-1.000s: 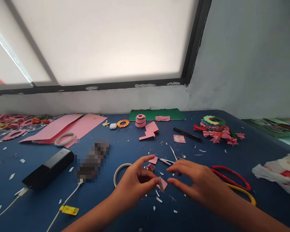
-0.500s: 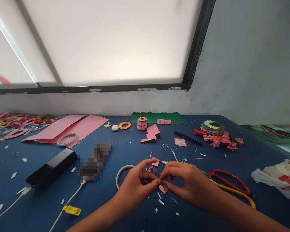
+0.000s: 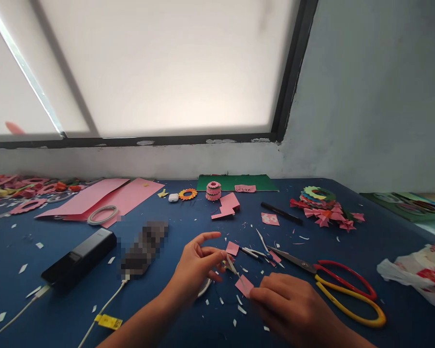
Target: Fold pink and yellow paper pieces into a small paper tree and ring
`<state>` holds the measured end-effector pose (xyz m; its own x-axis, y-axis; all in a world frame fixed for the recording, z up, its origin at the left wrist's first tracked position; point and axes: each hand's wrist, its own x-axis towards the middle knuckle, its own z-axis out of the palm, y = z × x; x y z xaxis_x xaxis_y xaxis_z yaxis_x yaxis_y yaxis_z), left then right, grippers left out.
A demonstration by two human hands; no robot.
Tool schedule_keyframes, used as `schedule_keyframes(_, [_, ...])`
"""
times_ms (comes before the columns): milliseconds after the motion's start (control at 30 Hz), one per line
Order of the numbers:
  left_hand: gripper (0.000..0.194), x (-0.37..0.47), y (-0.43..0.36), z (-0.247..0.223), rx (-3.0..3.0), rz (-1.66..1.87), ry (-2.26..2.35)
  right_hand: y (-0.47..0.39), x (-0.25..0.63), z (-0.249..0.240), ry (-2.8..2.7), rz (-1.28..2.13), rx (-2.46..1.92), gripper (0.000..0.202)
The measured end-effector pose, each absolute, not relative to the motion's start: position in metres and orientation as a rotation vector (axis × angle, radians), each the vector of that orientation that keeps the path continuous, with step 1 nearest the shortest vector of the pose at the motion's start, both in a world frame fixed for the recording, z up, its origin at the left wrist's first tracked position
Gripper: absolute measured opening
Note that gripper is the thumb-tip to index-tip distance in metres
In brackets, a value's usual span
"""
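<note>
My left hand [image 3: 197,266] has its thumb and index finger pinched at one end of a thin whitish strip [image 3: 232,266], the other fingers loosely spread. A small pinkish-yellow bit shows behind its fingertips, too small to name. Lower and to the right, my right hand [image 3: 290,307] is closed, its fingertips at the strip's other end. Below the strip lies a pink paper square [image 3: 245,286]. Another pink square [image 3: 232,248] is just beyond, beside a dark pen [image 3: 250,253]. A white tape roll [image 3: 205,288] is partly hidden by my left hand.
Scissors [image 3: 348,290] with red and yellow handles lie right. Behind are a black pen [image 3: 281,212], stacked pink rings [image 3: 213,191] and a paper-flower pile [image 3: 321,208]. A power bank [image 3: 79,256] and cables are left, a plastic bag [image 3: 416,270] far right. Paper scraps dot the blue table.
My hands have moved apart, the right one down and toward me. The whitish strip now spans between them, and the scissors' blades and pink square show more fully.
</note>
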<state>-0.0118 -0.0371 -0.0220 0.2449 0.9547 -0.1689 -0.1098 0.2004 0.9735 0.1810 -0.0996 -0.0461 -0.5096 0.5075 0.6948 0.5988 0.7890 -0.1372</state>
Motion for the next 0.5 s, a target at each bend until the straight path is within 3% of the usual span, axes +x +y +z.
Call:
schedule_keyframes(167, [0.052,-0.018,-0.028,-0.021,1.052,1.073,1.082,-0.107,0.193,-0.053,-2.176,0.077,-0.833,0.017])
schedule_keyframes(333, [0.05,-0.02,-0.027,-0.02,1.08,1.036,1.075,-0.11,0.201,-0.047,-1.791,0.763,-1.119,0.009])
schedule_keyframes(500, [0.045,-0.023,-0.023,-0.028,1.303,0.99,1.114,-0.097,0.207,-0.045,-1.12,1.47,-1.137,0.024])
